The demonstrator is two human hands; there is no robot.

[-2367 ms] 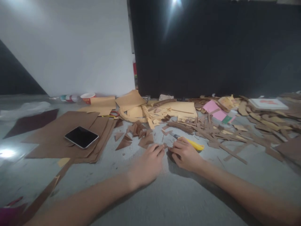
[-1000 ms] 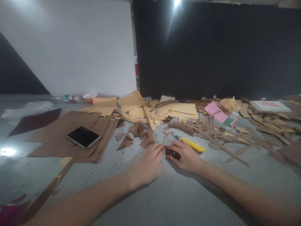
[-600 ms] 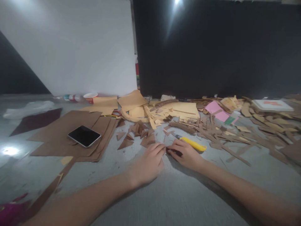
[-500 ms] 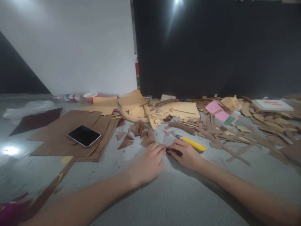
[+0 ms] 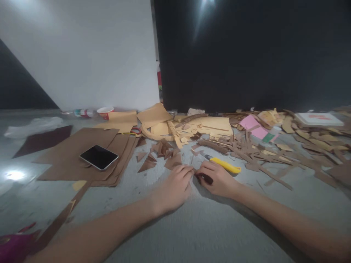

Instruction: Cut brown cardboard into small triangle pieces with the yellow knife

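Ideally, the left hand [image 5: 177,185] and right hand [image 5: 219,179], both pinching a small, dark-brown folded-looking paper piece [image 5: 207,179] mid-frame, should press evenly.

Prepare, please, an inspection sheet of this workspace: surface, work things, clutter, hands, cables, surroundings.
Surface: grey table, small dark marks.
Work things: small brown piece, mostly hidden; brown triangles beyond the left hand; yellow cutter lying just beyond the right hand.
Clutter: phone on brown sheets; scissors; cup; pink paper; brown scraps on the right.
Hands: both bare, fingertips meeting at the brown piece; exact grip hidden.
Cables: nothing seen.
Surroundings: white panel and black panel behind the table.
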